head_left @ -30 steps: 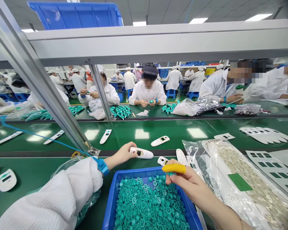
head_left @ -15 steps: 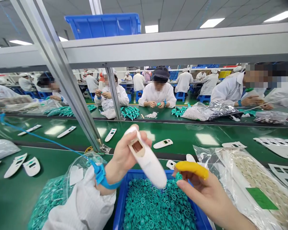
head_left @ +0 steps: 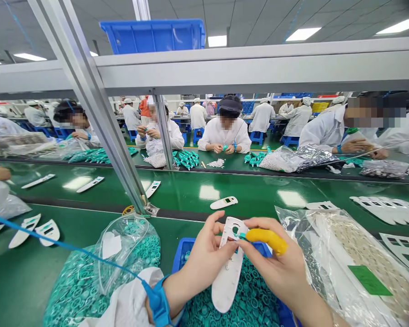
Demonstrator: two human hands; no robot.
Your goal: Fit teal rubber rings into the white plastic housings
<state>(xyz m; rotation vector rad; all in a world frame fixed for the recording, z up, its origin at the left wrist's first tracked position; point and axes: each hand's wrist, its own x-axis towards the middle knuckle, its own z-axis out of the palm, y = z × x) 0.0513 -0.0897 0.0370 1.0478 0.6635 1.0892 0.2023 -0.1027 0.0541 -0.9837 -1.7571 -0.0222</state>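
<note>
One white shell (head_left: pixel 229 276) above the blue tray (head_left: pixel 180 248)

From afar, I am gripping the shell with my left hand (head_left: pixel 207 254), thumb across its face, while my right hand (head_left: pixel 282 262) is pinching a small green piece (head_left: pixel 241 235) at the shell's upper end. Green rings (head_left: pixel 255 288) are lying in the tray beneath.

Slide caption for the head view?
Left hand holds a white shell over a blue bin; right hand, a green part at the shell's far end.

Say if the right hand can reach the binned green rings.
Probably yes: the green rings lie in the open blue bin below the right hand, though it is busy at the white shell.
</note>
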